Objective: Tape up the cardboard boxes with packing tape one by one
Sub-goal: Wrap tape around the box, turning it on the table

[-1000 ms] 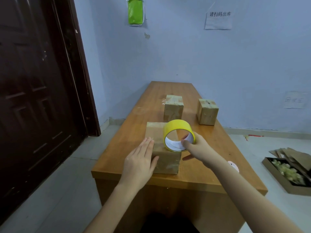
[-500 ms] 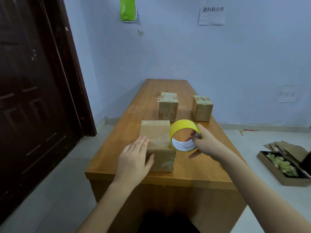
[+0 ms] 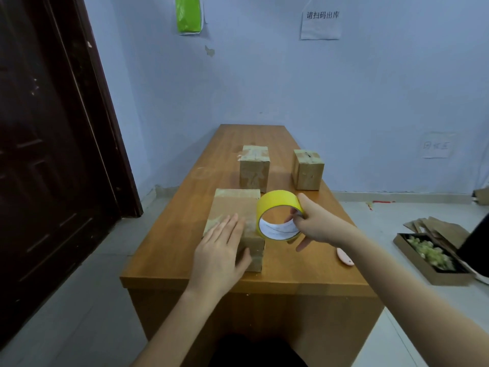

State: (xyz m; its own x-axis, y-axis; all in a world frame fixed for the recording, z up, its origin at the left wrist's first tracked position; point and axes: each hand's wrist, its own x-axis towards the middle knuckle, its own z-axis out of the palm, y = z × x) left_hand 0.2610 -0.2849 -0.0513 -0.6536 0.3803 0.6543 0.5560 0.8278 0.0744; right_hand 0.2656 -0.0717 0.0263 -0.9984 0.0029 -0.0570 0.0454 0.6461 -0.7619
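Note:
A cardboard box (image 3: 232,207) lies near the front of the wooden table (image 3: 169,242). My left hand (image 3: 221,256) rests flat on the box's near top with straight fingers. My right hand (image 3: 316,225) grips a yellow roll of packing tape (image 3: 277,206), fingers hooked through its core, held just off the box's right edge. Two smaller cardboard boxes, one in the middle (image 3: 254,168) and one to the right (image 3: 308,169), stand farther back on the table.
A small pink object (image 3: 344,256) lies on the table right of my right arm. On the floor at right sits a flat carton (image 3: 434,258) of pale scraps beside folded cardboard (image 3: 439,227). A dark door (image 3: 53,144) stands at left; the wall is close behind the table.
My right hand has carried the tape roll from over the box's top rightward, off its right edge. My left hand stays flat on the box.

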